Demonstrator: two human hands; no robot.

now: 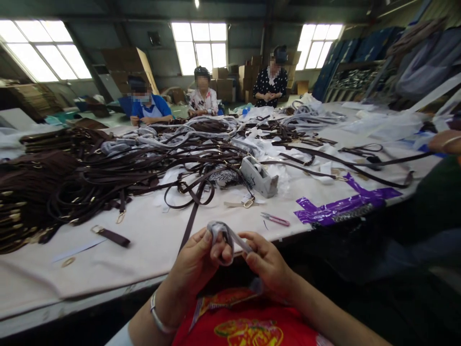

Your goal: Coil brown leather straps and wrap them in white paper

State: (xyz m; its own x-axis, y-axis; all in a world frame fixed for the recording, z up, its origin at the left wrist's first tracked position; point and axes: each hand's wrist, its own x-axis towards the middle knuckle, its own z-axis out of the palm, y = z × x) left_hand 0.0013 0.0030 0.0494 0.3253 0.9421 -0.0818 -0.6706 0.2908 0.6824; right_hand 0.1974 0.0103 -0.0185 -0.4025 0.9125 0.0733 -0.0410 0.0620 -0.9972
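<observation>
Pale worktable [144, 262] across mid-frame, heaped with brown straps [111, 175]. At lower centre, grey-white strip [236, 238]: looped round curled fingers of left hand [196, 257], gripped under thumb; pinched between fingertips of right hand [265, 258]. Best to keep span lightly taut, flat, untwisted.

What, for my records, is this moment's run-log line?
left hand: holding looped gray strip | right hand: pinching strip | table: brown straps, tape dispenser, pink-handled snips
</observation>
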